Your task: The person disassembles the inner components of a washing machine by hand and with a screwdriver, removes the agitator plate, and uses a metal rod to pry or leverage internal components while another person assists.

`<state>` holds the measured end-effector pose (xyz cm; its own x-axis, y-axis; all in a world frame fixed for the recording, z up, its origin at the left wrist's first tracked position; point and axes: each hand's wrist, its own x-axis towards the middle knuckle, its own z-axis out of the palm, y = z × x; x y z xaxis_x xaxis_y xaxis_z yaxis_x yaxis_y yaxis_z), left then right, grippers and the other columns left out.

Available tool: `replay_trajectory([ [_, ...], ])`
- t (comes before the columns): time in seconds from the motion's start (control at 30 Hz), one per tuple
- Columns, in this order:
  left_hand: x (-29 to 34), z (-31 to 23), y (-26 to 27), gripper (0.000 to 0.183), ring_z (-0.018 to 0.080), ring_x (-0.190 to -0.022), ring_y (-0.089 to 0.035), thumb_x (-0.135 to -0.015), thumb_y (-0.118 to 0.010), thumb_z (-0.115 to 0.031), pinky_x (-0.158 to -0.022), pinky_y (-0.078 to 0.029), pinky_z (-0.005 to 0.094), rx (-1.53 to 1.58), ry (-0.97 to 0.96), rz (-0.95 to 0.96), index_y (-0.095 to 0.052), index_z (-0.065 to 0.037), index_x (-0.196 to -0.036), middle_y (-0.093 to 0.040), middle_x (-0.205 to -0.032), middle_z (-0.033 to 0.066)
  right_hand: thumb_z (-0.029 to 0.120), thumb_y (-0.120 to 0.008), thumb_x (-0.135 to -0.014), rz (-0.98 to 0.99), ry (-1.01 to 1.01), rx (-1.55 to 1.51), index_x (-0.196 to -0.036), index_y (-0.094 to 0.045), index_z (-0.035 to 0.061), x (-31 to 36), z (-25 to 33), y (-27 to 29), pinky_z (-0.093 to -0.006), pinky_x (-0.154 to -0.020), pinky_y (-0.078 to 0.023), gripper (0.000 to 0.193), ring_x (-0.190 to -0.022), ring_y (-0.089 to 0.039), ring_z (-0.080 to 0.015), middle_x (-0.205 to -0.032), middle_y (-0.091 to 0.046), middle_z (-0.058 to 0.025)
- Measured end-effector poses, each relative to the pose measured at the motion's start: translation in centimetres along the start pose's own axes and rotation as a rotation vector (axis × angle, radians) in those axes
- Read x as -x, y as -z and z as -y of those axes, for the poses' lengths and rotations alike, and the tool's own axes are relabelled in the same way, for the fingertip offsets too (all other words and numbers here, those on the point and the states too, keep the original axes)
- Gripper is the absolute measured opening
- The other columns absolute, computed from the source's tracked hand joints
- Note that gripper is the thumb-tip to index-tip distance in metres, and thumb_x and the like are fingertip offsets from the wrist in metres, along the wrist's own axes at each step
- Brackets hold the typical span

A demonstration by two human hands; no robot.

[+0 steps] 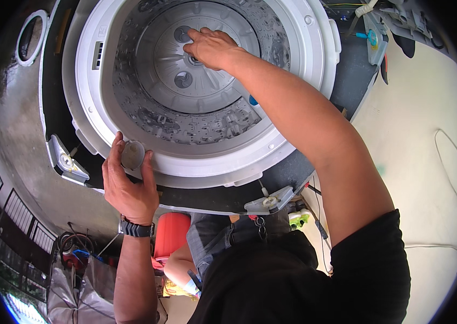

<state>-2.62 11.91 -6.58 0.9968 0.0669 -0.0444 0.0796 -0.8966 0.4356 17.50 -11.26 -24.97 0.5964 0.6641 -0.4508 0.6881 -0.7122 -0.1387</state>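
Observation:
My left hand [130,186], with a dark watch on its wrist, grips a small pale round cup [132,155] between thumb and fingers. It is at the front left of the white rim [196,168] of a top-loading washing machine. My right arm reaches across the drum [185,127]. Over the middle of the grey pulsator [166,62] at the drum's bottom is my right hand [212,48], with its fingers curled together. Whatever those fingers hold, if anything, is hidden.
The machine's top is off, showing corner suspension brackets [269,201] with rods. A red plastic stool or bucket [172,235] stands by my legs. A grey cover [90,286] lies at lower left. A thin cable [434,246] runs along the pale surface at right.

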Motion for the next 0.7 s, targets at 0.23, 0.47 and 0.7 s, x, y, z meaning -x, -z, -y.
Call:
replay_trajectory([
  [0.23,0.5,0.4,0.0,0.061,0.03,-0.114,-0.066,-0.086,-0.082,-0.014,-0.098,-0.052,0.0403,0.002,0.024,0.006,-0.053,-0.004,-0.14,-0.066,-0.137,0.0114,0.001,-0.05,-0.097,0.349,-0.437,-0.337,-0.147,-0.056,0.0211,-1.0,1.9,3.3,-0.0428,-0.096,-0.057,0.055,-0.123,-0.064,-0.0334,-0.15,-0.052,-0.0112],
  [0.47,0.0,-0.3,-0.2,0.061,0.0299,-0.115,-0.065,-0.087,-0.081,-0.014,-0.098,-0.052,0.0402,-0.018,-0.003,0.025,-0.054,-0.003,-0.14,-0.065,-0.138,0.0105,0.018,-0.056,-0.099,-0.179,-0.031,-0.13,-0.136,-0.062,0.0136,-0.1,0.2,-2.4,-0.0415,-0.092,-0.058,0.037,-0.115,-0.067,-0.0332,-0.148,-0.052,-0.0185],
  [0.7,0.3,-0.4,-0.1,0.06,0.0321,-0.119,-0.064,-0.088,-0.08,-0.013,-0.1,-0.051,0.0419,-0.03,0.049,0.04,-0.054,-0.003,-0.14,-0.065,-0.139,0.0115,0.01,-0.051,-0.1,0.253,-0.292,-0.246,-0.148,-0.052,0.0065,-0.9,1.6,1.6,-0.0406,-0.074,-0.061,0.048,-0.105,-0.072,-0.0293,-0.147,-0.054,-0.012],
])
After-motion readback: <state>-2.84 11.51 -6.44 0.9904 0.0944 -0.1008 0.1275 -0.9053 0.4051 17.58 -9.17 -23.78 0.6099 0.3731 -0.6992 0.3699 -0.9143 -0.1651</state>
